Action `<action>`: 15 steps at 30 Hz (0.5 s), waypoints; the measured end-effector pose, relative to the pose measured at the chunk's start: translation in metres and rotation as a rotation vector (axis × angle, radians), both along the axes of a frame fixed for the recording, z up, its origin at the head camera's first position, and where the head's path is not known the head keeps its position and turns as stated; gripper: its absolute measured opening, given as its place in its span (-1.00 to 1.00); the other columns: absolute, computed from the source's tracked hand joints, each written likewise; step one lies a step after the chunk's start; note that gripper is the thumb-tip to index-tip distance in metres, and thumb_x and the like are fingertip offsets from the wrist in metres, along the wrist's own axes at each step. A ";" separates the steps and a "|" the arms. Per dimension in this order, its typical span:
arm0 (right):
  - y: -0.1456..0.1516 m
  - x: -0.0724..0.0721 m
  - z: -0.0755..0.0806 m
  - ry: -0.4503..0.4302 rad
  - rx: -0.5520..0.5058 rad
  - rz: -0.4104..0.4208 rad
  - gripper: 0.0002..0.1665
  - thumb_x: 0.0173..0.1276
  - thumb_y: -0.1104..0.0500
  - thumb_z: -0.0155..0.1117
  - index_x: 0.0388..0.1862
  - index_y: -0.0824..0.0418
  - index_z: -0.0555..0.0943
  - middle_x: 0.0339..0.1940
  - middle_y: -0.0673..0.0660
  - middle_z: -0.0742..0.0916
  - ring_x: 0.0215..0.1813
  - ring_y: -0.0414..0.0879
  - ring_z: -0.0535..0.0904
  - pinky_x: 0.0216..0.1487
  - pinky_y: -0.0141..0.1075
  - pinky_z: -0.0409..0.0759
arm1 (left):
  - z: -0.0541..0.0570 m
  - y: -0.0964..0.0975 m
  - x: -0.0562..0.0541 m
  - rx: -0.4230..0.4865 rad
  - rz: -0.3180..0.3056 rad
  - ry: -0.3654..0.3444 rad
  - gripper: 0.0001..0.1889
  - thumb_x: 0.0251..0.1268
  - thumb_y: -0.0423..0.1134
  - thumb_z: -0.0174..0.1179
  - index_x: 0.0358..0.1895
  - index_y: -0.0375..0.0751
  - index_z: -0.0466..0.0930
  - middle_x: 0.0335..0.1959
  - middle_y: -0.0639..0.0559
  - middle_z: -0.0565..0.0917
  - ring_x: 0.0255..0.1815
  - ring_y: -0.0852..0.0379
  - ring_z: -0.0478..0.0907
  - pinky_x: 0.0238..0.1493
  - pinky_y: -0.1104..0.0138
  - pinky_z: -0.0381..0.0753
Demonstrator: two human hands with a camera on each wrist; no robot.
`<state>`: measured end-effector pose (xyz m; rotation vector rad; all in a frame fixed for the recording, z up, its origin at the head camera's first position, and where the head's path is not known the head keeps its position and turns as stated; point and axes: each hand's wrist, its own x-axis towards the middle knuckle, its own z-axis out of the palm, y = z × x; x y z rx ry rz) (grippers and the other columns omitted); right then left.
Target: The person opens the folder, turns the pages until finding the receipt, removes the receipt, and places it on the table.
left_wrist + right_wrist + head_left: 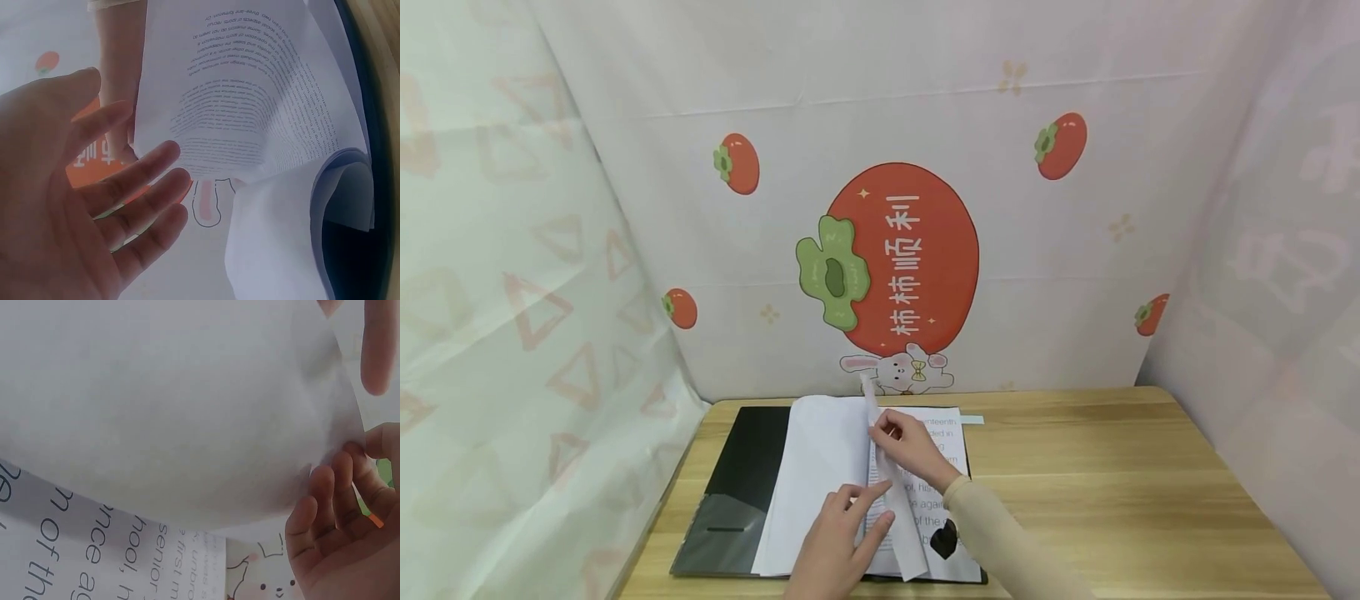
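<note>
I judge I'm mid-turn: my right hand (910,446) pinches a raised sheet (904,525) above the open black folder (748,450) on the tabletop (1097,483). My left hand (842,537), fingers loosely spread beside it (possibly in the way), should give room for laying it flat. A pale blue tab (972,420) juts out right.
</note>
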<state>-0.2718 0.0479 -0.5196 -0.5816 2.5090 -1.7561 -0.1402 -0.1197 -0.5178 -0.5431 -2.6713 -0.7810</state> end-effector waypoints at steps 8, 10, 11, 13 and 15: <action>-0.007 0.004 0.003 -0.020 -0.001 0.054 -0.75 0.59 0.02 0.28 -0.26 0.16 0.65 -0.38 0.00 0.67 -0.33 -0.17 0.58 -0.30 -0.39 0.65 | -0.004 0.002 0.000 -0.045 -0.001 -0.003 -0.61 0.60 0.10 0.19 0.30 0.09 0.68 0.02 0.13 0.67 -0.11 0.11 0.59 -0.19 0.18 0.68; -0.008 0.005 0.004 -0.026 -0.005 0.060 -0.73 0.58 0.01 0.29 -0.26 0.17 0.65 -0.38 0.01 0.67 -0.33 -0.17 0.58 -0.31 -0.39 0.65 | -0.006 0.002 0.000 -0.045 0.005 -0.031 -0.63 0.60 0.08 0.20 0.28 0.07 0.69 0.05 0.12 0.70 -0.12 0.11 0.61 -0.19 0.17 0.68; -0.008 0.005 0.004 -0.031 -0.005 0.061 -0.73 0.58 0.01 0.29 -0.26 0.17 0.65 -0.38 0.01 0.67 -0.33 -0.17 0.58 -0.32 -0.38 0.65 | -0.007 0.002 0.000 -0.043 0.009 -0.045 -0.64 0.60 0.08 0.20 0.26 0.06 0.70 0.07 0.12 0.72 -0.12 0.11 0.62 -0.19 0.17 0.68; -0.009 0.005 0.004 -0.034 -0.001 0.060 -0.73 0.57 0.00 0.29 -0.27 0.16 0.65 -0.39 0.01 0.68 -0.34 -0.18 0.58 -0.33 -0.38 0.64 | -0.008 0.002 0.000 -0.041 0.014 -0.060 -0.65 0.60 0.09 0.19 0.22 0.04 0.71 0.08 0.12 0.74 -0.13 0.11 0.63 -0.20 0.17 0.68; -0.009 0.005 0.004 -0.028 0.005 0.056 -0.73 0.57 0.01 0.30 -0.29 0.15 0.65 -0.40 0.00 0.68 -0.35 -0.19 0.58 -0.34 -0.38 0.64 | -0.010 0.002 0.000 -0.039 0.016 -0.070 -0.65 0.60 0.10 0.19 0.18 0.02 0.72 0.07 0.12 0.75 -0.14 0.11 0.64 -0.22 0.18 0.67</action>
